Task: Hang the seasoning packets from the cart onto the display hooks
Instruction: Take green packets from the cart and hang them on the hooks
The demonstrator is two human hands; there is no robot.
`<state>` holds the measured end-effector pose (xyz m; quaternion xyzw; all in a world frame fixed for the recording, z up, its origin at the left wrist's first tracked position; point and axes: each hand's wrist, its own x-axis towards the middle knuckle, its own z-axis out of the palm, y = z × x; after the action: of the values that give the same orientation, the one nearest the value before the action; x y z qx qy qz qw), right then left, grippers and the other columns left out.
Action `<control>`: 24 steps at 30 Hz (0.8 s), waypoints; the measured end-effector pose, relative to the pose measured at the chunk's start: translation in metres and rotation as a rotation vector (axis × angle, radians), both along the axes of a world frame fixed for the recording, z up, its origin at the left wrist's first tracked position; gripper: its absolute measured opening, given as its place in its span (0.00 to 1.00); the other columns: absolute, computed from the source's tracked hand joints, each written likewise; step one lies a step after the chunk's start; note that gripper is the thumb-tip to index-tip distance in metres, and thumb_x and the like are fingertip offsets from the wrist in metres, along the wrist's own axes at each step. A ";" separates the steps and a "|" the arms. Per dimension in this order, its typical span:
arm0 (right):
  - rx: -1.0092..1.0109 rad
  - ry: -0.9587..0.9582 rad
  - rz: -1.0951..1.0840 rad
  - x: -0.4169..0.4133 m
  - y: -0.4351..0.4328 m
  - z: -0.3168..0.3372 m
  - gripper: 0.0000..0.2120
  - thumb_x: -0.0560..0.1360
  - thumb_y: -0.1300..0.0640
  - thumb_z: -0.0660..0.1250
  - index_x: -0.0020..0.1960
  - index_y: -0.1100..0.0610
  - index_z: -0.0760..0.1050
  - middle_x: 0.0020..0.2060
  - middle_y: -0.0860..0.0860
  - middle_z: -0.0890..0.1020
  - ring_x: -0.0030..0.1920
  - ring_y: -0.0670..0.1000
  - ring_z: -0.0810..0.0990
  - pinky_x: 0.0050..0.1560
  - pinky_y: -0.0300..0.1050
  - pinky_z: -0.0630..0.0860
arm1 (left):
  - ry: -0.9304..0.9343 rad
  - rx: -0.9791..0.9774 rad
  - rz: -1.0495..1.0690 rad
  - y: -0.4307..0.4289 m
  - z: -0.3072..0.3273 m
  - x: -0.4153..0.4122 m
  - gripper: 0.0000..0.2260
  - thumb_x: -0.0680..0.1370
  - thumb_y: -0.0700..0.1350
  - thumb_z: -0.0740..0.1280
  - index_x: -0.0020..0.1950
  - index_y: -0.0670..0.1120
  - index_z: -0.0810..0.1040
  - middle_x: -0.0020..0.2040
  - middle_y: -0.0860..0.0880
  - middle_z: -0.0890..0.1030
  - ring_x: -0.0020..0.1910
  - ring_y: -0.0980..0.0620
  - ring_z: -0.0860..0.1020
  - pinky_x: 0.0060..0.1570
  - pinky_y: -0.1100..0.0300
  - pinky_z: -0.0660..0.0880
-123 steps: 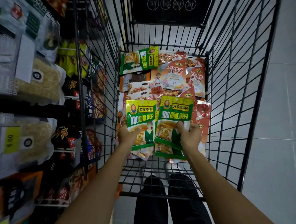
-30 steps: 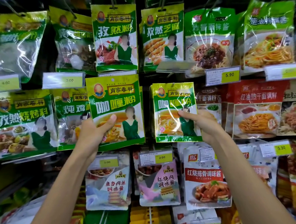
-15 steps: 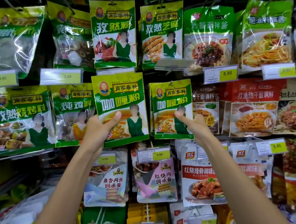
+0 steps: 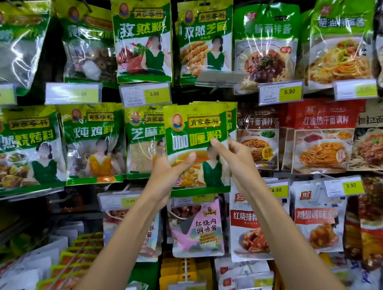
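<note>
The green curry-powder packet (image 4: 196,131) is up at the middle display row, in front of identical hung packets (image 4: 232,118). We cannot tell whether its top sits on a hook. Our left hand (image 4: 168,175) grips its lower left, thumb across the front. Our right hand (image 4: 237,161) pinches its right edge, forefinger on the front. A sesame packet (image 4: 141,136) hangs just beside it on the left.
</note>
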<state>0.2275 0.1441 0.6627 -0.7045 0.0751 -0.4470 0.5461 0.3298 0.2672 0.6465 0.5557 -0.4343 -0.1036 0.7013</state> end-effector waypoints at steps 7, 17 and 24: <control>0.051 -0.007 0.014 -0.005 -0.016 -0.002 0.18 0.79 0.53 0.65 0.37 0.65 0.73 0.38 0.61 0.73 0.43 0.59 0.75 0.66 0.62 0.67 | -0.421 -0.214 0.704 0.013 0.023 0.003 0.02 0.79 0.44 0.66 0.47 0.48 0.78 0.41 0.54 0.83 0.41 0.56 0.81 0.38 0.75 0.73; 0.020 -0.021 -0.043 -0.005 -0.046 0.015 0.19 0.79 0.54 0.65 0.31 0.60 0.72 0.32 0.49 0.80 0.44 0.47 0.80 0.49 0.43 0.69 | -1.218 -0.118 1.402 0.000 0.089 0.061 0.15 0.81 0.44 0.58 0.63 0.39 0.73 0.63 0.39 0.75 0.62 0.39 0.73 0.66 0.46 0.64; 0.032 -0.007 -0.040 0.003 -0.055 0.029 0.20 0.79 0.55 0.65 0.30 0.59 0.72 0.28 0.50 0.77 0.33 0.46 0.75 0.40 0.42 0.68 | -1.235 -0.144 1.448 -0.010 0.094 0.077 0.15 0.81 0.44 0.56 0.63 0.37 0.73 0.59 0.38 0.77 0.60 0.39 0.74 0.68 0.46 0.63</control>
<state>0.2305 0.0892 0.6921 -0.6925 0.0944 -0.4592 0.5484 0.4066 0.2575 0.7405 0.6017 -0.2838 0.6943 0.2745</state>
